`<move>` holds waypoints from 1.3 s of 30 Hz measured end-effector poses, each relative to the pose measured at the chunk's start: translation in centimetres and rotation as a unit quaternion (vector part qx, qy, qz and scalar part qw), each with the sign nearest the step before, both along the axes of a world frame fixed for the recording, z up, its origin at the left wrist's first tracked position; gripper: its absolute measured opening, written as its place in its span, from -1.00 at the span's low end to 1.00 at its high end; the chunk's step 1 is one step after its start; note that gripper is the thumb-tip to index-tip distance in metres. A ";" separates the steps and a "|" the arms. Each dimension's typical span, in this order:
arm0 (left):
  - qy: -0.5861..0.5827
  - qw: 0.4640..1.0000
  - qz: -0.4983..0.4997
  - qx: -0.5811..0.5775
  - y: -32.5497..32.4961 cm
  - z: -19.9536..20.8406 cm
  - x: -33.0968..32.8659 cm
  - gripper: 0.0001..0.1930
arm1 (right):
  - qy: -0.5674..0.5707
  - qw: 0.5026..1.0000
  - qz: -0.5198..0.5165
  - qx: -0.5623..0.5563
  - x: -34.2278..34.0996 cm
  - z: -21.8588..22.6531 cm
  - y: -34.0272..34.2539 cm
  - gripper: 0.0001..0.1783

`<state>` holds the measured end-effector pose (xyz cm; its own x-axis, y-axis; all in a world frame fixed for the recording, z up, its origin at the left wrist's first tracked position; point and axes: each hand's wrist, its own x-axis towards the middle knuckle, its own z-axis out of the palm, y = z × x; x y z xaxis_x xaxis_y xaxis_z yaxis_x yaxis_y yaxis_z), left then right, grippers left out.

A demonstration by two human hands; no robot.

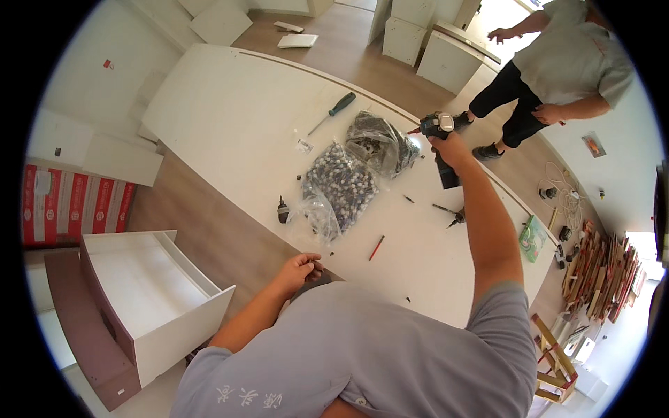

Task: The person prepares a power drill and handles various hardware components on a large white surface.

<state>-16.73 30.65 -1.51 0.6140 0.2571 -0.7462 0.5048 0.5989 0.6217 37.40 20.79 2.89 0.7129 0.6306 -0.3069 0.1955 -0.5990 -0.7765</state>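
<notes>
My right hand (pixel 451 150) grips a cordless drill (pixel 443 167) above the far side of the white panel table (pixel 258 104). The drill's tip points left and a bright spot shows beside it. At the near edge, my left hand (pixel 301 269) is closed with its fingers pinched together; whatever they hold is too small to make out. Between the hands lie a clear bag of small mixed fittings (pixel 338 182) and another bag of dark hardware (pixel 380 143). A screwdriver (pixel 341 104) lies beyond them, a red pencil (pixel 377 248) nearer, and a dark drill attachment (pixel 283 210) by the left edge.
A white drawer unit (pixel 150 285) stands at the lower left, near red-striped cartons (pixel 73 209). Across the table, at upper right, a person (pixel 550 76) stands on the wooden floor. A green packet (pixel 533 238) lies at the table's right end. Wood strips (pixel 603 275) are piled beyond.
</notes>
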 end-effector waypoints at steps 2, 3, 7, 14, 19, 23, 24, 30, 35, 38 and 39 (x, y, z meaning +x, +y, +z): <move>0.022 1.000 0.007 0.006 -0.2 -0.6 -1.0 -0.65 | -0.115 0.987 0.086 -0.076 1.5 0.5 1.5 -0.60; 0.035 0.999 0.015 0.008 -0.4 -1.0 -1.2 -0.65 | -0.156 0.970 0.148 -0.115 1.1 1.8 3.1 -0.55; 0.009 1.000 0.017 -0.013 -0.2 -1.7 0.4 -0.66 | -0.190 0.939 0.205 -0.200 0.1 4.7 7.1 -0.59; -0.033 0.998 -0.038 0.034 0.5 -0.4 3.2 -0.68 | -0.153 0.940 0.242 -0.187 1.0 4.1 6.6 -0.75; -0.008 0.998 -0.041 0.040 0.5 -0.7 1.0 -0.67 | -0.126 0.959 0.176 -0.181 0.1 4.3 6.5 -0.71; -0.011 0.996 -0.063 0.069 0.1 -0.1 -0.9 -0.66 | -0.167 0.958 0.198 -0.125 3.4 0.6 6.0 -0.56; -0.011 0.995 -0.067 0.078 0.1 -0.1 -1.0 -0.66 | -0.136 0.968 0.172 -0.120 3.9 0.6 5.7 -0.56; -0.001 1.000 0.006 0.025 1.6 -0.2 -4.2 -0.70 | -0.046 0.998 0.043 0.024 0.1 6.0 0.4 -0.65; 0.030 0.998 0.056 0.024 3.4 0.9 -6.3 -0.77 | 0.127 0.958 -0.139 0.218 -11.4 5.9 -8.6 -0.63; -0.006 0.999 0.009 0.052 4.7 0.1 -8.1 -0.82 | 0.238 0.905 -0.181 0.304 -22.1 7.4 -13.6 -0.51; -0.022 0.997 -0.018 0.067 5.4 -0.3 -8.8 -0.83 | 0.252 0.897 -0.186 0.313 -25.1 6.2 -15.0 -0.51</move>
